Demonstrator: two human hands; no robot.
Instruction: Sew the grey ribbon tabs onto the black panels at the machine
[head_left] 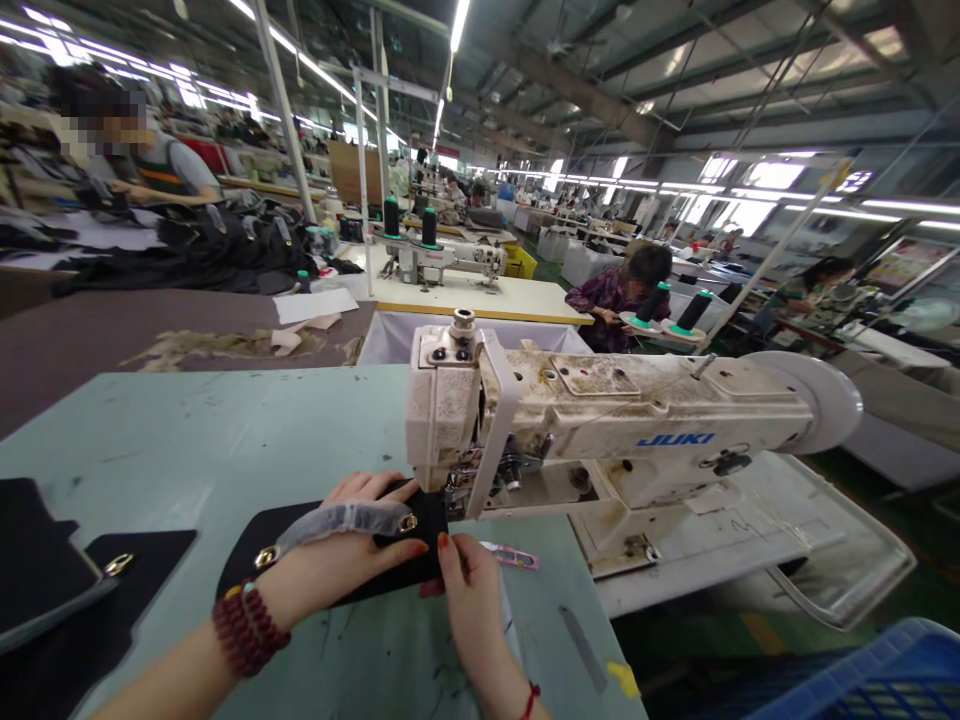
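A black bag panel (259,525) lies on the pale green table, its right end under the head of a white sewing machine (630,400). A grey, plastic-wrapped handle (337,520) with gold-coloured rings is fixed to it. My left hand (345,560) rests flat on the panel beneath the handle, fingers stretched out and thumb apart. With thumb and fingers closed, my right hand (469,580) pinches the panel's near edge just in front of the needle area. The needle tip is hidden. Beside my right hand lie small pink thread snips (517,557).
More black panels with a handle (161,550) lie at the left of the table (247,420). A grey metal strip (583,648) and a yellow scrap (622,679) are near the front edge. A blue basket (862,670) stands lower right. Other people work at machines beyond.
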